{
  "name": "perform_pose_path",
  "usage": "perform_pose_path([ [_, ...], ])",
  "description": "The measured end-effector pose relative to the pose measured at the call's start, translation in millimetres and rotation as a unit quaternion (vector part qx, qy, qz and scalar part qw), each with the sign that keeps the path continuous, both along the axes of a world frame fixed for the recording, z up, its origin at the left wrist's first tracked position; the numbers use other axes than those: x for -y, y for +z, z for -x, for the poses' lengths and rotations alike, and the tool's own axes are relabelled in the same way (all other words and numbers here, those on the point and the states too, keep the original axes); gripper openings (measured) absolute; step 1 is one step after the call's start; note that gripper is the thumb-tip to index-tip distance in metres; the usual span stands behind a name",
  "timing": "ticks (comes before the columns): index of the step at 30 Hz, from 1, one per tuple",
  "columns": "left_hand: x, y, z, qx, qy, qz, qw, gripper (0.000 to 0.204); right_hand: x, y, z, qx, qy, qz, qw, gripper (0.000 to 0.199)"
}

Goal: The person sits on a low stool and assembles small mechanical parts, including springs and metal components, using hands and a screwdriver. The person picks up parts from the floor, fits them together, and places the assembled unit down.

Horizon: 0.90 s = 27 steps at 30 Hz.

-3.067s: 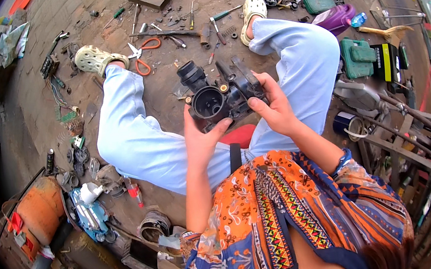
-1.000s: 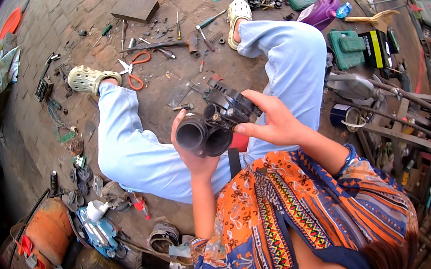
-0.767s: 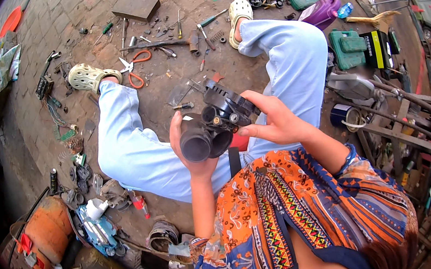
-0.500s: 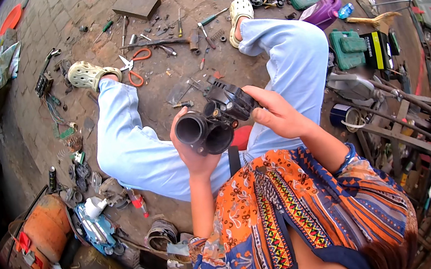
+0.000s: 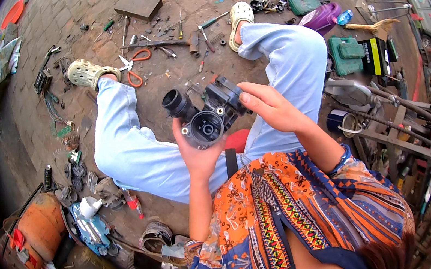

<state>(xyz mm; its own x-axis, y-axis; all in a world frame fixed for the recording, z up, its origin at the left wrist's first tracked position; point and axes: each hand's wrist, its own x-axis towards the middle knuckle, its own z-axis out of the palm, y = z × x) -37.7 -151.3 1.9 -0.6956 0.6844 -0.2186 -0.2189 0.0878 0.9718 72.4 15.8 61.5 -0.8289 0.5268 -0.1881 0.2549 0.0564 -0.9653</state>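
Note:
Between my knees, both hands hold a black plastic pipe housing (image 5: 207,126), which looks like a car engine part. One round pipe opening points up and to the left. A wider flanged opening with brass-ringed bolt holes faces up, and a ribbed inner piece shows inside it. My left hand (image 5: 200,156) cups the housing from below and the left, its fingers partly hidden behind it. At the right end, my right hand (image 5: 266,104) grips the boxy block of the same part, with the thumb on top.
On the ground ahead lie orange-handled scissors (image 5: 133,68), a hammer (image 5: 192,42), screwdrivers and a metal block (image 5: 138,6). To the right stand a purple jug (image 5: 322,19), a green tool case (image 5: 346,54) and a metal frame (image 5: 391,129). A rusty orange cylinder (image 5: 41,225) and scrap parts lie at left.
The housing has been turned in my hands. Two pipe mouths faced up before; now the flanged opening with bolt holes faces up and one pipe tilts away to the upper left.

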Motion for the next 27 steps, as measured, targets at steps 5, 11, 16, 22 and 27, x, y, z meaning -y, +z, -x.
perform_pose_path([
  [5, -3.2, 0.9, 0.3, 0.043, 0.003, -0.023, 0.999, 0.101, 2.9, -0.7, 5.5, 0.046, 0.0, -0.058, 0.997, 0.03],
  [11, -4.0, 2.2, 0.3, 0.104, 0.008, -0.035, 0.994, 0.098, 2.9, -3.1, 8.2, 0.075, -0.004, -0.05, 0.996, 0.03],
  [16, -7.3, -2.8, 4.0, 0.204, 0.004, -0.055, 0.977, 0.085, 3.4, -4.4, 8.3, 0.044, -0.016, -0.02, 0.999, 0.033],
  [22, 1.3, -8.7, 12.4, 0.305, -0.014, -0.071, 0.95, 0.059, 1.4, -3.1, 6.8, 0.069, 0.021, -0.029, 0.997, 0.036],
  [27, 3.7, -12.4, 17.3, 0.44, -0.016, -0.089, 0.893, 0.047, 10.0, -5.6, 8.6, 0.024, -0.029, 0.001, 0.999, 0.039],
])
